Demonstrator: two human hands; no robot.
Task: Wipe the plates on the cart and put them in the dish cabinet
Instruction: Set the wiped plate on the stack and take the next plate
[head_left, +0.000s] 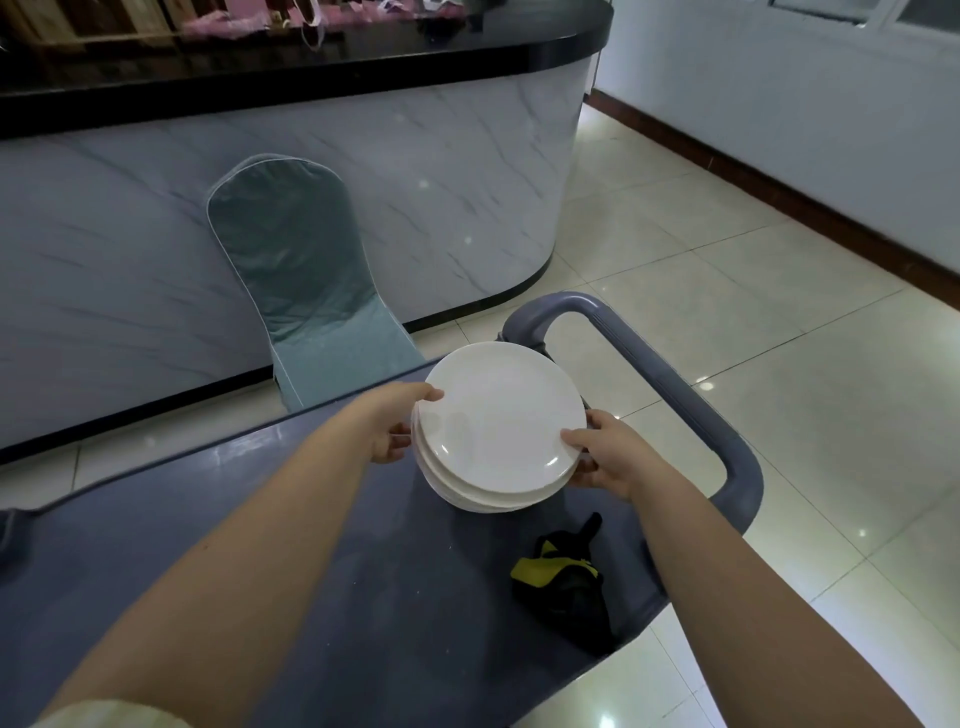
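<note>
Stack of white plates (498, 431) being held over the grey cart (260, 519) at its handle (670, 384) end, left hand (389, 431) gripping the stack's left rim, thumb lying on top, right hand (608, 457) gripping the right rim likewise, black-and-yellow cloth (563, 582) lying crumpled on the cart near that handle.

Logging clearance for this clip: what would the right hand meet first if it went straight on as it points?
The plate stack: the right hand points into its right rim and holds it, thumb on top, so there is no free travel.
</note>
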